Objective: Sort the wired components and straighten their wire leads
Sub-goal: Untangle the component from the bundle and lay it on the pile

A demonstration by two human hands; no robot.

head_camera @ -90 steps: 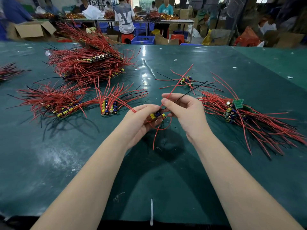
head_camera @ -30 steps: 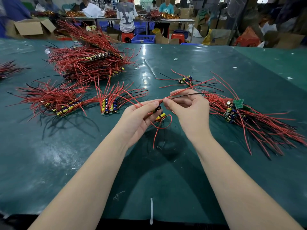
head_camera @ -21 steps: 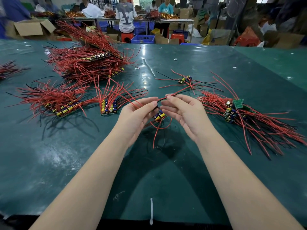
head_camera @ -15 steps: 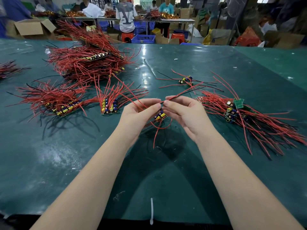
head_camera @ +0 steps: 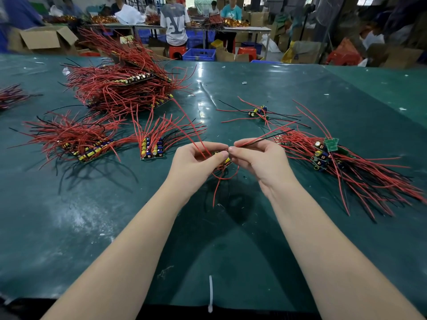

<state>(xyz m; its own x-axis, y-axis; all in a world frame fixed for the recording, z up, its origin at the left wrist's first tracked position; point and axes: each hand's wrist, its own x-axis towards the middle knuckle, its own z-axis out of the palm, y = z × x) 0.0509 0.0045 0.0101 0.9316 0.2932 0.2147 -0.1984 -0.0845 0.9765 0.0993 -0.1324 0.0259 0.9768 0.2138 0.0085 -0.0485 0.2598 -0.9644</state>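
Note:
My left hand (head_camera: 196, 161) pinches a small wired component (head_camera: 225, 160) with yellow and blue parts, held just above the green table (head_camera: 92, 227). My right hand (head_camera: 261, 158) pinches that component's red and black wire leads (head_camera: 270, 132), which stretch up and to the right. A loose red lead loops below the hands. A short row of sorted components (head_camera: 152, 150) lies just left of my left hand. A tangled pile of components (head_camera: 342, 165) with red wires lies to the right of my right hand.
More red-wired piles lie at the left (head_camera: 76, 139) and far left (head_camera: 120, 86). One loose component (head_camera: 257, 112) lies beyond my hands. A white cable tie (head_camera: 210, 294) rests at the near table edge. People and cardboard boxes (head_camera: 46, 40) stand beyond the table.
My right hand has slid along the red and black leads, let go briefly, then pinched them again near the component. My left hand has stayed on the component.

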